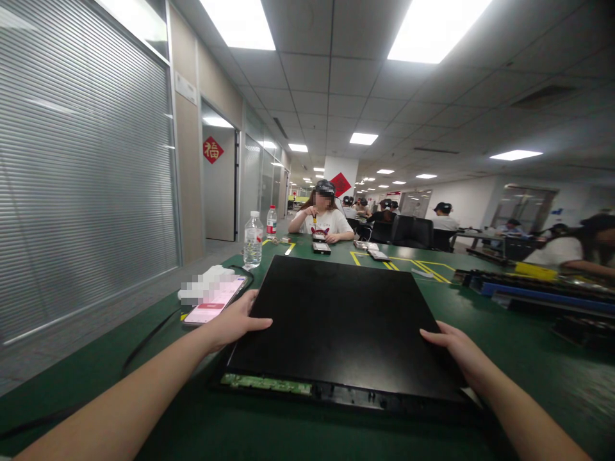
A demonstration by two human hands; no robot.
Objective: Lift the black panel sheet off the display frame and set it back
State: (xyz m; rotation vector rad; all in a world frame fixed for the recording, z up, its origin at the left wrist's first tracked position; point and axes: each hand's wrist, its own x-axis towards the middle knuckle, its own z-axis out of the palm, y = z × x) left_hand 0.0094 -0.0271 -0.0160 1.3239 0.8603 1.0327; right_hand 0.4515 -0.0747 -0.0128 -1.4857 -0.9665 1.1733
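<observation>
A flat black display panel (336, 320) lies in front of me, its dark screen face up. Along its near edge a strip of green circuit board (266, 384) shows in a black frame. My left hand (243, 323) grips the left edge, thumb on top of the screen and fingers mostly hidden beneath. On the opposite edge, my right hand (451, 346) holds the panel the same way, its thumb over the face. Whether the panel rests on the table or is slightly raised, I cannot tell.
A phone (216, 304) and a clear water bottle (252, 240) stand left on the green table (158, 384). Beyond sits a co-worker (324, 221) with small drive-like boxes (321, 247). Dark and blue long parts (519, 288) lie at right.
</observation>
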